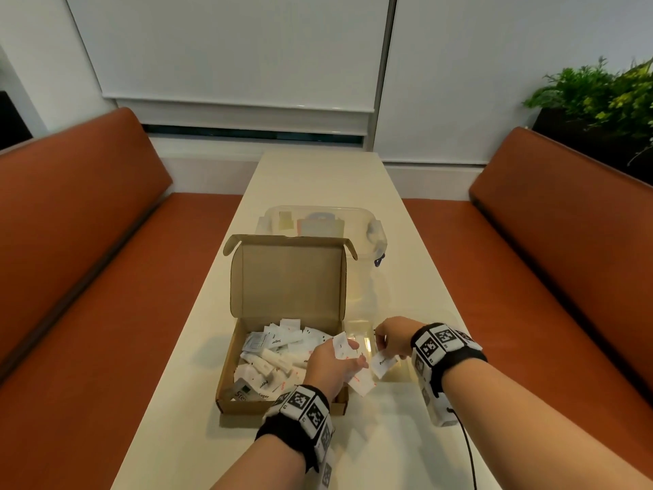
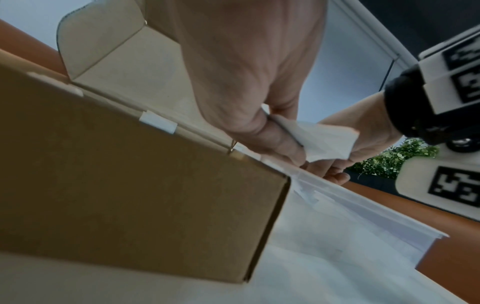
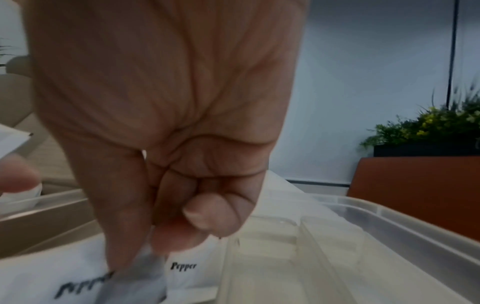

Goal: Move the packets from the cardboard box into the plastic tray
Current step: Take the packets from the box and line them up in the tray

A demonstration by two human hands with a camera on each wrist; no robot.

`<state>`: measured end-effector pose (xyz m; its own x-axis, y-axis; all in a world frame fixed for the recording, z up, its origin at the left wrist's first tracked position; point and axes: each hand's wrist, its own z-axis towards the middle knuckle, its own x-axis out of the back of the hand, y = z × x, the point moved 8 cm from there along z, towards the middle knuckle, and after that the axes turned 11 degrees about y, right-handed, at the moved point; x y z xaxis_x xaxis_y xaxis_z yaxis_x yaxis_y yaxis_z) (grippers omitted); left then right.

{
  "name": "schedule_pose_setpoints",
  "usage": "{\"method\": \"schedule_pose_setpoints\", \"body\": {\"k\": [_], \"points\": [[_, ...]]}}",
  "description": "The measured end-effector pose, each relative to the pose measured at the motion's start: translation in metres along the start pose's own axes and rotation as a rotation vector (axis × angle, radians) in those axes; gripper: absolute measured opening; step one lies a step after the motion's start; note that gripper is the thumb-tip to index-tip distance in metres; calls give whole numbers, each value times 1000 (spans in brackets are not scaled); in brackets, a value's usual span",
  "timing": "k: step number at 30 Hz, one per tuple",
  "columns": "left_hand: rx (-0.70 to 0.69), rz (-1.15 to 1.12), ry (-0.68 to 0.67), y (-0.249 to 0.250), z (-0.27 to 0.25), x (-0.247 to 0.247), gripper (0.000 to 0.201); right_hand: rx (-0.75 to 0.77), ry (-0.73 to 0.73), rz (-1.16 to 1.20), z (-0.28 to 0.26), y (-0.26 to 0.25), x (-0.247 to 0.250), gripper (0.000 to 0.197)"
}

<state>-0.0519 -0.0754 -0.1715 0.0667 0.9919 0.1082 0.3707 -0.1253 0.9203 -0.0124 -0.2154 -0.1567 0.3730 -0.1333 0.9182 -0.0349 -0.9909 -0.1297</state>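
— Judging by the cardboard box (image 1: 282,362), the job has barely begun: a heap of packets (image 1: 279,351) lies in it, just left of the left hand's fingers.

— And the plastic tray (image 1: 399,374)?

— It sits under the right hand (image 1: 392,335), touching the box's right side. Only two or three packets show in it, below that hand's fingertips; "Pepper" is printed on them.

— Are both hands busy?

— The left hand (image 1: 328,362) has its fingers closed on a white packet (image 1: 342,344), held between the box and the tray. The right hand's thumb and fingers pinch another packet (image 1: 383,363) low over the tray.

— The surroundings?

— A long cream table (image 1: 318,182) runs away from the fingers, with a clear lidded tub (image 1: 367,221) beyond the box. Orange benches (image 1: 88,224) flank it, white blinds (image 1: 229,47) hang behind, and a plant (image 1: 607,93) stands far right.
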Motion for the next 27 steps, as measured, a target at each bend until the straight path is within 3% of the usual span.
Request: {"method": "schedule_pose_setpoints", "body": {"k": [16, 27], "points": [[-9, 43, 2, 1, -1, 1, 22, -15, 106, 92, 6, 7, -2, 18], [10, -13, -14, -1, 1, -1, 23, -100, 292, 33, 0, 35, 26, 12]]}}
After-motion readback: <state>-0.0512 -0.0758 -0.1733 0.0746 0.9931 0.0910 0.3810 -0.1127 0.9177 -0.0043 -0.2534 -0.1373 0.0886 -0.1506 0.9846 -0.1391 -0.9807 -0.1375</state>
